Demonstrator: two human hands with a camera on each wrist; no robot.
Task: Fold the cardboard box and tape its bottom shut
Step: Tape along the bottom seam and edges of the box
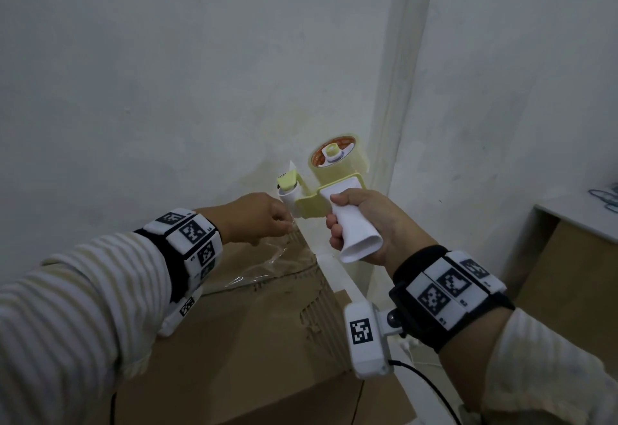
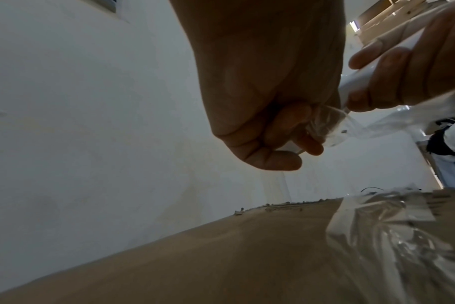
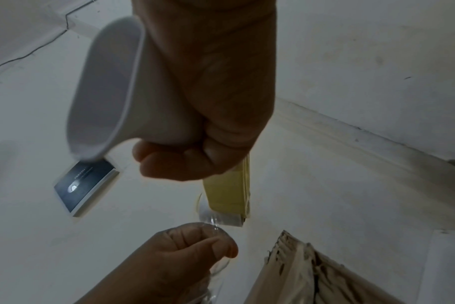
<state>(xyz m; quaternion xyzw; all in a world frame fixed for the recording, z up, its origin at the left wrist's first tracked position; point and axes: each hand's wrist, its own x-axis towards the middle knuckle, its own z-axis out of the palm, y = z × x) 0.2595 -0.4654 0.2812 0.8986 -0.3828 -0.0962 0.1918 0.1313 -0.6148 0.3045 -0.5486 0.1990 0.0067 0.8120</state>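
Observation:
A brown cardboard box lies flat-topped below both hands, its far corner torn and ragged. My right hand grips the white handle of a yellow tape dispenser carrying a roll of clear tape, held above the box's far corner. My left hand pinches the free end of the clear tape right under the dispenser's roller. A crumpled strip of clear tape runs from that hand down onto the box top.
A white wall stands close behind the box, meeting another wall at a corner. A wooden cabinet with a pale top sits at the right. A dark flat booklet lies on the pale surface beyond.

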